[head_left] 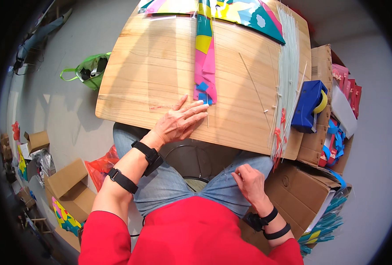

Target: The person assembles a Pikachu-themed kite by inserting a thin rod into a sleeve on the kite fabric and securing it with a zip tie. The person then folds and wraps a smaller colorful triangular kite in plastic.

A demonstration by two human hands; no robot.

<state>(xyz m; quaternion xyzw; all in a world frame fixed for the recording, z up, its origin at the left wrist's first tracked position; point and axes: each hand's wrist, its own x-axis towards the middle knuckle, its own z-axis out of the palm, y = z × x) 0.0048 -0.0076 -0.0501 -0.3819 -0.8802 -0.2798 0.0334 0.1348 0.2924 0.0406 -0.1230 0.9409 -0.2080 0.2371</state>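
Observation:
My left hand [178,123] lies on the wooden tabletop near its front edge, fingers stretched out. Its fingertips reach the lower end of a folded colourful strip [203,57], green, yellow and pink with blue bits. A thin white stick [208,120] pokes out just below that end. Left of the strip, a flat clear plastic sleeve [165,70] is spread on the wood. Over my right thigh, my right hand [250,183] is raised with curled fingers pressed together; whether something small is between them cannot be made out.
Colourful printed sheets [244,15] lie along the table's far side. A bundle of thin white rods [288,66] runs down its right side. Beside it sits a blue tape dispenser [308,106]. Cardboard boxes [299,194] stand at right; a green bag [94,73] is on the floor at left.

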